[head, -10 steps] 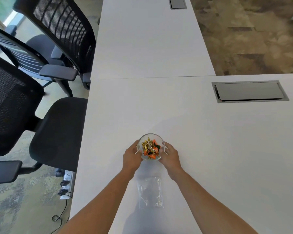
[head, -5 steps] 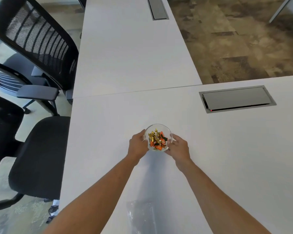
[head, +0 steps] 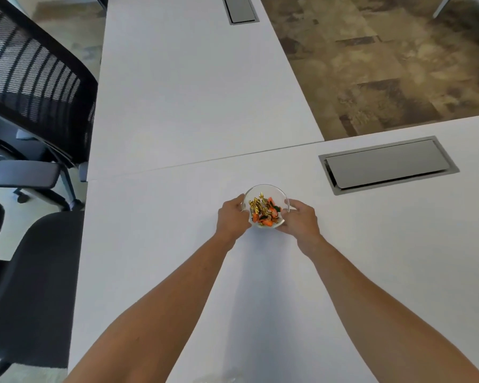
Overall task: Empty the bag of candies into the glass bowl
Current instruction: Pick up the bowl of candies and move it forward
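Between left hand point(head: 231, 218) and right hand point(head: 299, 220): glass bowl point(head: 265, 206), both touching

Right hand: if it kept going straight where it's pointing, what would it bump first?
The right hand points up-left into the glass bowl, which it already touches; nothing else lies between them.

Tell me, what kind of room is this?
Probably an office or meeting room. Long white tables stand joined together, each with a metal cable hatch set into the top. Black mesh office chairs on wheels stand beside them, and the floor is patterned carpet.
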Action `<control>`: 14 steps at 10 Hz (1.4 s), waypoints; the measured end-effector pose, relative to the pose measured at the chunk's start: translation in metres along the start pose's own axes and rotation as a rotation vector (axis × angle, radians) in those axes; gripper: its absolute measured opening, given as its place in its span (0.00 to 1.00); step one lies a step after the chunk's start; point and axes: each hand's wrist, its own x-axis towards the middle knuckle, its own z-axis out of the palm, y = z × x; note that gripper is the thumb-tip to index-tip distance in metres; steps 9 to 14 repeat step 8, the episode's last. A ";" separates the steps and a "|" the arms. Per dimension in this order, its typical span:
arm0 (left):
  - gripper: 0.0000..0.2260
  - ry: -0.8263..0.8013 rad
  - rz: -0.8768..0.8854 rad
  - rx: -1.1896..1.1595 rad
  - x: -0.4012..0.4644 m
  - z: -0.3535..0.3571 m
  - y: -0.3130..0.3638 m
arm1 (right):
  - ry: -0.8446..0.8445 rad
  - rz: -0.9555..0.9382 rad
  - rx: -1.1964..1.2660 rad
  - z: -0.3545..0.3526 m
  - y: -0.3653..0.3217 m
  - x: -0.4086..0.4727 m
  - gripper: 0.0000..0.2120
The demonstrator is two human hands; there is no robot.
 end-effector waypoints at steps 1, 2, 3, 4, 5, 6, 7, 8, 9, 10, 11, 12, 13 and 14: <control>0.21 0.005 -0.012 -0.013 0.006 0.002 -0.002 | -0.002 -0.001 -0.005 0.002 0.000 0.007 0.16; 0.22 0.007 -0.016 -0.045 0.010 0.003 -0.004 | -0.014 -0.001 0.017 0.002 0.001 0.014 0.15; 0.22 -0.009 0.002 -0.041 0.014 0.005 -0.004 | -0.012 -0.001 0.055 0.000 0.001 0.019 0.15; 0.23 -0.012 0.000 -0.040 0.018 0.007 -0.001 | -0.005 0.008 0.075 0.000 0.001 0.023 0.15; 0.25 0.016 -0.015 -0.071 0.018 0.007 0.000 | -0.016 -0.011 0.092 0.000 0.003 0.025 0.15; 0.29 0.019 -0.043 -0.038 0.010 0.006 -0.005 | -0.055 -0.003 0.062 -0.001 0.011 0.014 0.21; 0.30 0.052 -0.040 0.007 -0.007 0.001 -0.010 | -0.020 -0.030 -0.126 -0.004 0.015 -0.002 0.33; 0.28 0.111 0.000 0.032 -0.035 -0.007 -0.018 | 0.013 -0.128 -0.300 0.004 0.025 -0.038 0.31; 0.28 0.111 0.000 0.032 -0.035 -0.007 -0.018 | 0.013 -0.128 -0.300 0.004 0.025 -0.038 0.31; 0.28 0.111 0.000 0.032 -0.035 -0.007 -0.018 | 0.013 -0.128 -0.300 0.004 0.025 -0.038 0.31; 0.28 0.111 0.000 0.032 -0.035 -0.007 -0.018 | 0.013 -0.128 -0.300 0.004 0.025 -0.038 0.31; 0.28 0.111 0.000 0.032 -0.035 -0.007 -0.018 | 0.013 -0.128 -0.300 0.004 0.025 -0.038 0.31; 0.28 0.111 0.000 0.032 -0.035 -0.007 -0.018 | 0.013 -0.128 -0.300 0.004 0.025 -0.038 0.31; 0.28 0.111 0.000 0.032 -0.035 -0.007 -0.018 | 0.013 -0.128 -0.300 0.004 0.025 -0.038 0.31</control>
